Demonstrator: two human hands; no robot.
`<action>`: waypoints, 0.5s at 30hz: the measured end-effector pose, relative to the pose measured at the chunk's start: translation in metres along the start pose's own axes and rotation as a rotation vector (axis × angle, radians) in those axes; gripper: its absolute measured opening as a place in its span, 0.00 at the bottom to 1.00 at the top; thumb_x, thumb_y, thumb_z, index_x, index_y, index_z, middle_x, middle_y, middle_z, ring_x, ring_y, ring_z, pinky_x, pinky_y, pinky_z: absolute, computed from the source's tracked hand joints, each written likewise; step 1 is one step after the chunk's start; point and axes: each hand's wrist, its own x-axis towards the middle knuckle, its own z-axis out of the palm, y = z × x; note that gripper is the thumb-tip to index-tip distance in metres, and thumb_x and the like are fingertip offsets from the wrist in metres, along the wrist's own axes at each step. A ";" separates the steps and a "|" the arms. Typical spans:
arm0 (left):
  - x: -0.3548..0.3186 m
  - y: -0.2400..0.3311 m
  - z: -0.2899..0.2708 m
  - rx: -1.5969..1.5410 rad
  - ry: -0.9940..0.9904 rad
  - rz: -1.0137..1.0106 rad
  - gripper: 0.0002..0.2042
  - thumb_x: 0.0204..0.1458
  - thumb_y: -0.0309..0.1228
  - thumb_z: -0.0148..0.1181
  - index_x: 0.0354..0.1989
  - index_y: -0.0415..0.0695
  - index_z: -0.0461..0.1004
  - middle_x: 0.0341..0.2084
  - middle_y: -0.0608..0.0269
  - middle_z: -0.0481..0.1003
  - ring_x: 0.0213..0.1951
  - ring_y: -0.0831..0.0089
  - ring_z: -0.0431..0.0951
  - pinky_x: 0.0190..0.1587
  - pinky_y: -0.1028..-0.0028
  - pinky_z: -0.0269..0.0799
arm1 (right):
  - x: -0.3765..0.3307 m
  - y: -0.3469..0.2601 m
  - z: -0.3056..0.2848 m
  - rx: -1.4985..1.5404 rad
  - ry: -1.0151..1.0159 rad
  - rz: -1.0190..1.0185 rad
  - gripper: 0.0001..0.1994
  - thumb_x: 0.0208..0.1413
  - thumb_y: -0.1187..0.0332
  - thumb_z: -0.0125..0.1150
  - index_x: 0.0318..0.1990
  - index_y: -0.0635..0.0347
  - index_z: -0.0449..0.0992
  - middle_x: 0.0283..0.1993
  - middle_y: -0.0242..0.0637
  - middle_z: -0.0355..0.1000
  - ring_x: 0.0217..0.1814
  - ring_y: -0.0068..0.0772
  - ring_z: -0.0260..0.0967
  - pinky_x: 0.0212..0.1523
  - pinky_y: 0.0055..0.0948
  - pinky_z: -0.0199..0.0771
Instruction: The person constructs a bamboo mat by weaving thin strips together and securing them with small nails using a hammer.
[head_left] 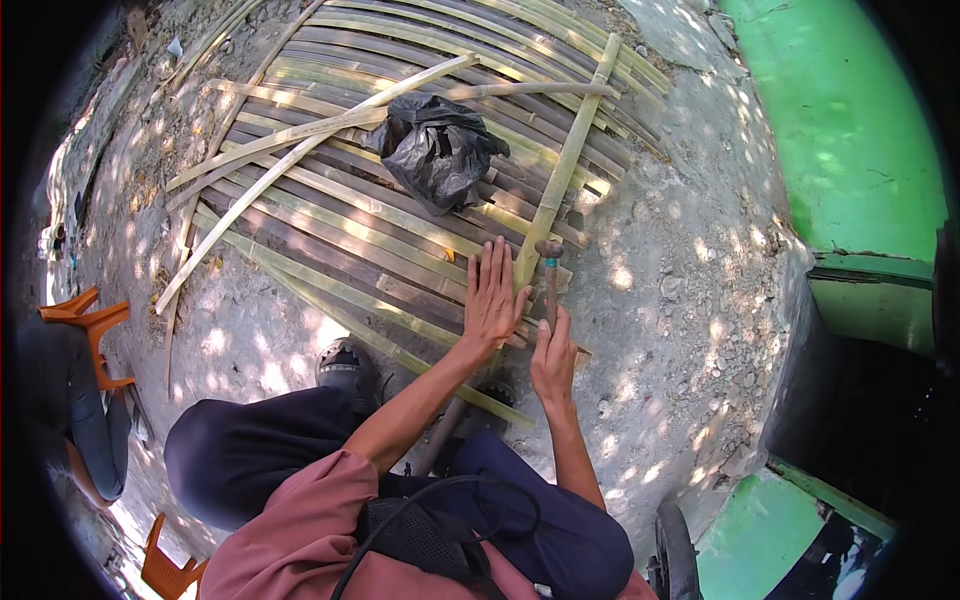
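At the near edge of the bamboo panel (400,190), the person crouches on gravel ground (680,290), knees in dark trousers, one shoe (348,368) just short of the panel's lowest slat. The left hand (492,295) lies flat on the panel, palm down, fingers fully extended and slightly spread, pressing the slats at the near edge; it grips nothing. The right hand (553,358) sits just beside it, to the right, closed around the lower part of a hammer (549,280) handle. The hammer stands roughly upright in the view, its head at the foot of a bamboo crosspiece (565,160) that runs diagonally across the panel's right side. Farther up the panel, a crumpled black plastic bag (435,148) rests on the slats near the centre, touching two loose bamboo strips (300,165) that cross the panel obliquely to the left. Beyond the panel's right side, well apart, a green wall (840,130) borders the gravel. Left of the panel, an orange plastic chair (90,325) stands near another person's leg (90,420). A black strap and mesh pouch (420,535) hang at the person's chest, below the hands.
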 end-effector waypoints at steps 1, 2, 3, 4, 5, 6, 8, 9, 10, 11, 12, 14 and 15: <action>0.001 0.002 0.000 -0.010 -0.014 -0.003 0.45 0.66 0.48 0.60 0.82 0.30 0.49 0.84 0.43 0.47 0.84 0.46 0.45 0.82 0.42 0.38 | 0.001 0.000 -0.001 -0.015 -0.017 0.012 0.20 0.78 0.67 0.48 0.70 0.67 0.66 0.46 0.67 0.79 0.47 0.74 0.80 0.46 0.58 0.75; 0.002 0.003 -0.001 -0.020 -0.028 -0.006 0.46 0.66 0.47 0.60 0.82 0.28 0.48 0.84 0.41 0.46 0.85 0.46 0.43 0.83 0.42 0.35 | 0.000 -0.001 -0.002 -0.009 -0.012 0.024 0.20 0.78 0.67 0.48 0.70 0.67 0.66 0.46 0.67 0.79 0.46 0.74 0.80 0.45 0.58 0.75; 0.003 0.004 -0.002 -0.030 -0.041 -0.009 0.46 0.66 0.47 0.60 0.82 0.27 0.47 0.84 0.40 0.45 0.85 0.45 0.41 0.83 0.42 0.33 | -0.002 -0.002 -0.004 -0.002 -0.007 0.035 0.19 0.78 0.67 0.48 0.70 0.67 0.66 0.45 0.67 0.79 0.46 0.74 0.80 0.45 0.58 0.75; 0.004 0.004 -0.002 -0.030 -0.031 -0.013 0.46 0.66 0.47 0.60 0.82 0.27 0.47 0.84 0.39 0.44 0.85 0.45 0.41 0.83 0.42 0.33 | -0.003 -0.007 -0.005 0.012 -0.003 0.047 0.19 0.78 0.68 0.48 0.70 0.67 0.66 0.45 0.66 0.79 0.46 0.74 0.80 0.44 0.58 0.75; 0.004 0.005 -0.003 -0.030 -0.021 -0.017 0.46 0.66 0.47 0.60 0.82 0.27 0.47 0.84 0.39 0.44 0.85 0.45 0.41 0.83 0.42 0.34 | -0.003 -0.013 -0.007 0.028 -0.016 0.082 0.19 0.78 0.68 0.48 0.70 0.67 0.66 0.46 0.67 0.80 0.46 0.74 0.80 0.44 0.58 0.75; 0.004 0.004 -0.003 -0.030 -0.012 -0.020 0.46 0.66 0.47 0.59 0.82 0.27 0.47 0.84 0.39 0.44 0.85 0.45 0.41 0.83 0.42 0.34 | -0.003 -0.018 -0.009 0.043 -0.029 0.118 0.19 0.78 0.68 0.48 0.70 0.67 0.66 0.46 0.67 0.80 0.46 0.75 0.80 0.44 0.58 0.75; 0.005 0.006 -0.004 -0.028 -0.017 -0.023 0.46 0.66 0.47 0.59 0.82 0.27 0.46 0.84 0.38 0.43 0.85 0.45 0.40 0.83 0.42 0.34 | -0.003 -0.017 -0.010 0.001 -0.049 0.130 0.19 0.78 0.68 0.48 0.69 0.67 0.66 0.47 0.68 0.80 0.47 0.74 0.80 0.44 0.58 0.76; 0.006 0.007 -0.004 -0.027 -0.019 -0.025 0.46 0.66 0.47 0.59 0.82 0.27 0.46 0.84 0.38 0.43 0.85 0.45 0.40 0.83 0.42 0.33 | -0.008 -0.006 -0.005 -0.049 -0.060 0.110 0.19 0.78 0.68 0.48 0.69 0.67 0.66 0.47 0.68 0.80 0.48 0.74 0.80 0.44 0.57 0.77; 0.006 0.007 -0.004 -0.023 -0.030 -0.026 0.46 0.67 0.47 0.59 0.82 0.27 0.46 0.84 0.39 0.43 0.85 0.45 0.39 0.83 0.41 0.33 | -0.006 -0.005 -0.005 -0.099 -0.072 0.088 0.19 0.78 0.68 0.48 0.69 0.67 0.66 0.48 0.68 0.80 0.49 0.73 0.81 0.44 0.56 0.77; 0.006 0.008 -0.005 -0.020 -0.041 -0.026 0.46 0.67 0.47 0.59 0.82 0.27 0.46 0.84 0.39 0.42 0.85 0.46 0.39 0.83 0.41 0.33 | -0.004 -0.003 -0.007 -0.079 -0.035 0.066 0.19 0.78 0.68 0.48 0.69 0.68 0.66 0.49 0.68 0.80 0.49 0.73 0.81 0.45 0.56 0.77; 0.007 0.009 -0.005 -0.016 -0.052 -0.027 0.46 0.67 0.47 0.59 0.82 0.27 0.46 0.84 0.39 0.42 0.85 0.46 0.38 0.83 0.41 0.33 | -0.003 0.000 -0.010 -0.059 0.002 0.045 0.19 0.78 0.68 0.48 0.69 0.68 0.66 0.49 0.68 0.79 0.50 0.73 0.81 0.46 0.56 0.78; 0.005 0.004 -0.005 -0.003 -0.050 -0.032 0.46 0.67 0.48 0.58 0.82 0.27 0.46 0.85 0.40 0.41 0.85 0.46 0.38 0.83 0.41 0.32 | -0.004 -0.015 -0.014 0.002 0.044 0.020 0.19 0.78 0.68 0.48 0.69 0.69 0.66 0.50 0.68 0.79 0.51 0.74 0.81 0.47 0.57 0.78; 0.004 0.001 -0.004 0.004 -0.052 -0.037 0.46 0.67 0.48 0.58 0.82 0.27 0.45 0.85 0.40 0.41 0.86 0.46 0.38 0.83 0.40 0.32 | -0.002 -0.027 -0.018 0.035 0.058 0.013 0.19 0.78 0.68 0.48 0.69 0.69 0.66 0.51 0.68 0.79 0.52 0.75 0.80 0.48 0.57 0.78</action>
